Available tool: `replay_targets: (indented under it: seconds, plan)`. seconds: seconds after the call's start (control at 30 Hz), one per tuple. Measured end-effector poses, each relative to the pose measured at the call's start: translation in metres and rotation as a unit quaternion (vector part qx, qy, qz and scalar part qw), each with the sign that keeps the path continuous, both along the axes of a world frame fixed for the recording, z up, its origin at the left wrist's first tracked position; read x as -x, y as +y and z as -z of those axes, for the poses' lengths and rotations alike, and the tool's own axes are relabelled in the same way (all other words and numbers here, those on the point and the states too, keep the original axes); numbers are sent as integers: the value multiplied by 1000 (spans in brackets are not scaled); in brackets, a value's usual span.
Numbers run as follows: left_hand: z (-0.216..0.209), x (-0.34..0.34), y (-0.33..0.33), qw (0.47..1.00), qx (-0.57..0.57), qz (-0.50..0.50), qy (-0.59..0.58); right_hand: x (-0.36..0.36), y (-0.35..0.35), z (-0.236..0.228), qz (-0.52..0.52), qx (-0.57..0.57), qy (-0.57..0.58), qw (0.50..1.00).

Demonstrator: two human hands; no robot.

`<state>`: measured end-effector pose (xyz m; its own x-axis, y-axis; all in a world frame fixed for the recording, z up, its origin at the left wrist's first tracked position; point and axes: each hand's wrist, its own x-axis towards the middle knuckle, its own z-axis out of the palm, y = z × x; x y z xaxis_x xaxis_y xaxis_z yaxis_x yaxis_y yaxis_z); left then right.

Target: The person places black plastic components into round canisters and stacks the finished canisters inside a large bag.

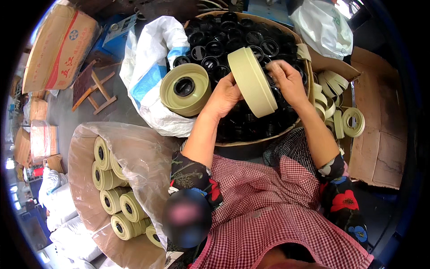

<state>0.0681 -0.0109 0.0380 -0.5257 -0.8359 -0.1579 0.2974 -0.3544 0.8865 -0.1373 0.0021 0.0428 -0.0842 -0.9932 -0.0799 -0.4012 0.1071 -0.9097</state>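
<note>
Left hand grips pale-green reel above box of black caps. Right hand curled at its right side, can't tell if holding. Probably light, stiff, slick; best held from both sides.

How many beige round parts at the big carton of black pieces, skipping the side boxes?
2: the held beige part in the left hand above the black pieces; the other beige part to its left, by the white sack. More could be hidden.
</note>
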Motion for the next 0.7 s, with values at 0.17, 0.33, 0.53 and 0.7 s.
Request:
replay_targets:
  seconds: [0.17,0.33,0.53,0.7]
  plan:
    - [1,18,7,995,43,-60,-60,-19,6,2,-86,122,-148,978]
    - [8,22,8,995,-69,-55,35,-15,3,-3,-127,155,-149,968]
    - [8,13,7,971,-179,-13,155,-17,6,-17,-174,320,-86,927]
    - [-11,7,3,993,-116,1,38,-13,10,-18,-194,375,3,906]
